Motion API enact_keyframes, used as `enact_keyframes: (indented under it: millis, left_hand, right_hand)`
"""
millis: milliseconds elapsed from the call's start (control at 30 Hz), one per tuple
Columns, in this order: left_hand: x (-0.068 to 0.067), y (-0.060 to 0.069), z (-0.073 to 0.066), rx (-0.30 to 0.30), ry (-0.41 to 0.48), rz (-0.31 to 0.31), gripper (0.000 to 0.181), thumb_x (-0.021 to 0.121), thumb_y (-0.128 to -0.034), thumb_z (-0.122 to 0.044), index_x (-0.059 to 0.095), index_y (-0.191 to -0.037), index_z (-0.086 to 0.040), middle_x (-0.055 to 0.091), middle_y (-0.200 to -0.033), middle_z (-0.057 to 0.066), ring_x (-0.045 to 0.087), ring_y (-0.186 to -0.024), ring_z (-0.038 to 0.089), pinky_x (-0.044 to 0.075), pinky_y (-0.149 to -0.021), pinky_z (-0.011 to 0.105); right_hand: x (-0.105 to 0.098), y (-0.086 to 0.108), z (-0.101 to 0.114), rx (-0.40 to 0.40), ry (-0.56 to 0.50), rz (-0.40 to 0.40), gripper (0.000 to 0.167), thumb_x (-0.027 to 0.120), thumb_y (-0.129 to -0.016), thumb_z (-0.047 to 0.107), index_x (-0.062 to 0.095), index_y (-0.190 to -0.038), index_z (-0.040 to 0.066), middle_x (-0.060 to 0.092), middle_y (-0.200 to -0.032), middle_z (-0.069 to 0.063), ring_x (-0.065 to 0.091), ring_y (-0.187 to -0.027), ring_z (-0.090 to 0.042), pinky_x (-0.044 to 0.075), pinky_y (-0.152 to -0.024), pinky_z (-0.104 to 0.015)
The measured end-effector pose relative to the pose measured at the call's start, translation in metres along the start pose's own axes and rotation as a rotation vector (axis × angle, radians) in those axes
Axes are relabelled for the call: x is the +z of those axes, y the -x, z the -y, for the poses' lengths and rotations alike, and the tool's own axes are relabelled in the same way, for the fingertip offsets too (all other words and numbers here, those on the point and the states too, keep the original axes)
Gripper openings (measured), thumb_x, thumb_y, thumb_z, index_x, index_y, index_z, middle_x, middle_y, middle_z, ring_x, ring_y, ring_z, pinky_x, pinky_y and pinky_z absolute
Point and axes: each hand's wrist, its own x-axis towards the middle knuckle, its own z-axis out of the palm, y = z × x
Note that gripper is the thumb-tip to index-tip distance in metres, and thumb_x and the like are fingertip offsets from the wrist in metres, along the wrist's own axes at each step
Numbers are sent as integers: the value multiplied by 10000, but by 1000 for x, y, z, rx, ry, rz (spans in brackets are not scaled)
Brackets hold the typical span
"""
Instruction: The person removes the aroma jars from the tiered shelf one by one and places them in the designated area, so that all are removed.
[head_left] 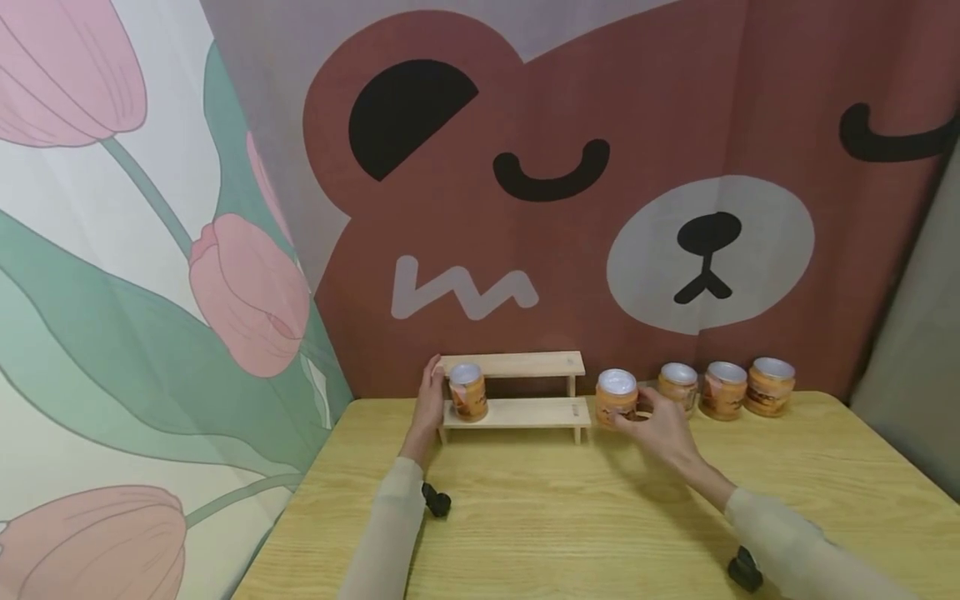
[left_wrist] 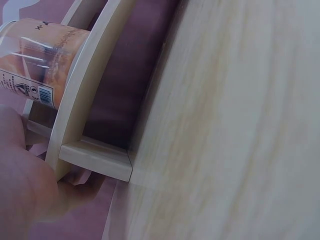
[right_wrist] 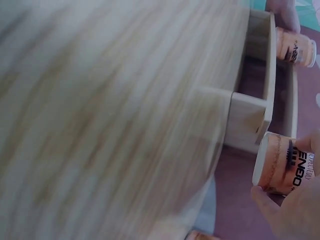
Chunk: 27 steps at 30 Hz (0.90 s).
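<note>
A two-tier wooden shelf rack (head_left: 525, 412) stands at the back of the table. On its lower tier, toward the left, an orange-labelled jar (head_left: 468, 393) with a pale lid stands upright. My left hand (head_left: 428, 404) holds the rack's left end, its fingers reaching around the lower board in the left wrist view. Just right of the rack, my right hand (head_left: 663, 429) pinches a similar jar (head_left: 617, 398) between thumb and fingers. That jar is upright and appears lifted off the table. In the right wrist view, the held jar (right_wrist: 280, 162) is close to the rack's end.
Three more such jars, a left one (head_left: 678, 385), a middle one (head_left: 723, 392) and a right one (head_left: 770, 387), stand in a row at the back right. Behind the wooden table (head_left: 525, 517) hangs a bear-print curtain (head_left: 450, 225); a tulip-print curtain (head_left: 247, 417) is at left.
</note>
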Motion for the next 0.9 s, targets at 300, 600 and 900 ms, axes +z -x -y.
enact_keyframes:
  millis: [300, 600, 900]
  left_hand:
    - [0, 0, -1, -7, -28, -28, 522, 311, -1124, -441, 311, -1608, -245, 372, -1582, 165, 314, -1452, 361, 228, -1158, 574]
    - [3, 0, 1, -7, -20, -32, 516, 317, -1121, -450, 317, -1605, -269, 374, -1584, 158, 316, -1451, 362, 234, -1154, 579]
    - [2, -1, 2, -7, -21, -36, 522, 311, -1118, -462, 315, -1606, -274, 389, -1572, 166, 328, -1444, 366, 235, -1148, 593]
  right_hand:
    - [-1, -10, -29, -1, 26, -7, 505, 849, -829, 205, 659, -1204, -74, 704, -1080, -252, 676, -978, -423, 543, -807, -550]
    - [2, -15, -45, -18, 86, -21, 403, 855, -812, 197, 700, -1084, -58, 725, -952, -176, 669, -859, -338, 510, -742, -479]
    - [7, -23, -47, -2, 108, -11, 324, 842, -797, 153, 700, -1015, -40, 707, -889, -155, 613, -743, -244, 482, -647, -398]
